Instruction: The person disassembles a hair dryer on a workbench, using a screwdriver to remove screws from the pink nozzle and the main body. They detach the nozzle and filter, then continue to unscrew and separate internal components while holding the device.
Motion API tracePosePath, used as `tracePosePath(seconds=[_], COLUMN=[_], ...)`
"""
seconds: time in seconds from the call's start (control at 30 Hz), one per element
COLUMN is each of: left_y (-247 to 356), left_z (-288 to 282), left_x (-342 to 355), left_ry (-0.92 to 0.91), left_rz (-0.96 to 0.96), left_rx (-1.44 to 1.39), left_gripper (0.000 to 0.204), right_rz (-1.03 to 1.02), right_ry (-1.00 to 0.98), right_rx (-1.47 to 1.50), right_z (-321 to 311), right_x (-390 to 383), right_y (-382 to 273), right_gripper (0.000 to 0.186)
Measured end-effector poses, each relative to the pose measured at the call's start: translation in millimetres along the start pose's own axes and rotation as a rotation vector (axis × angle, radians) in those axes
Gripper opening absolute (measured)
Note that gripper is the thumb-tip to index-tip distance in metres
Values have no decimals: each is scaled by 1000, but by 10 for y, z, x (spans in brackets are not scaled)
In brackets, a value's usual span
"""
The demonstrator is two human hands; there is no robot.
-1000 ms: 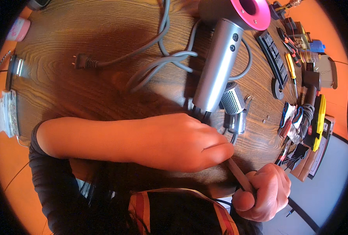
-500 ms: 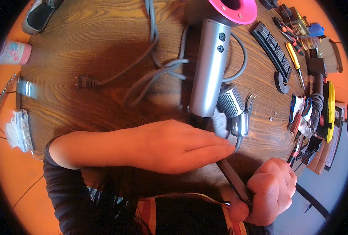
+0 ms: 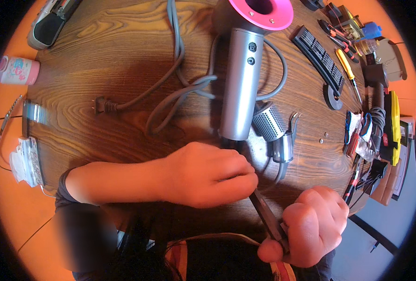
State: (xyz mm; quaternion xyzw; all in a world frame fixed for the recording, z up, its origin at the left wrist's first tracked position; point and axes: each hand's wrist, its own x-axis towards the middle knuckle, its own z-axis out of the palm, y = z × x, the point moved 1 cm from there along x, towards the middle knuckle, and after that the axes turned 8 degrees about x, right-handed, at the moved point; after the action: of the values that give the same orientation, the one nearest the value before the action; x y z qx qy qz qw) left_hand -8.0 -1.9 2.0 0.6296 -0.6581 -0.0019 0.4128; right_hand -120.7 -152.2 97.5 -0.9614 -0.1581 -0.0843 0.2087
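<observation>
Small pink and white printed pack (image 3: 16, 70) by far left table edge. Clear, crinkly plastic packet (image 3: 25, 161), maybe wipes, lower down the same edge.

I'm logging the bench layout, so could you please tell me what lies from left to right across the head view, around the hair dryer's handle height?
Pink-and-white case → power plug → grey hair dryer → perforated filter cage → black comb attachment → yellow-handled screwdriver → yellow-and-black tool.
</observation>
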Motion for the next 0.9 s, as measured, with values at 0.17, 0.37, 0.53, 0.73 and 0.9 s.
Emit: tracePosePath(seconds=[0.17,0.37,0.53,0.73,0.9], left_y=[-59,-43,-71,-43,-48], left_z=[36,40,16,-32,53], left_x=[10,-29,20,19,1], left_ry=[68,152,128,83,226], left_rz=[55,20,52,45,22], left_rx=[-25,12,71,206,209], left_gripper=[22,20,19,17,10], right_rz=[12,24,10,109,-441], right_ry=[47,15,96,8,557], right_rx=[64,9,-2,93,333], right_z=[-7,-37,8,-83,232], right_x=[100,81,56,223,275], right_y=[74,-26,-39,-81,95], right_gripper=[54,49,48,41,35])
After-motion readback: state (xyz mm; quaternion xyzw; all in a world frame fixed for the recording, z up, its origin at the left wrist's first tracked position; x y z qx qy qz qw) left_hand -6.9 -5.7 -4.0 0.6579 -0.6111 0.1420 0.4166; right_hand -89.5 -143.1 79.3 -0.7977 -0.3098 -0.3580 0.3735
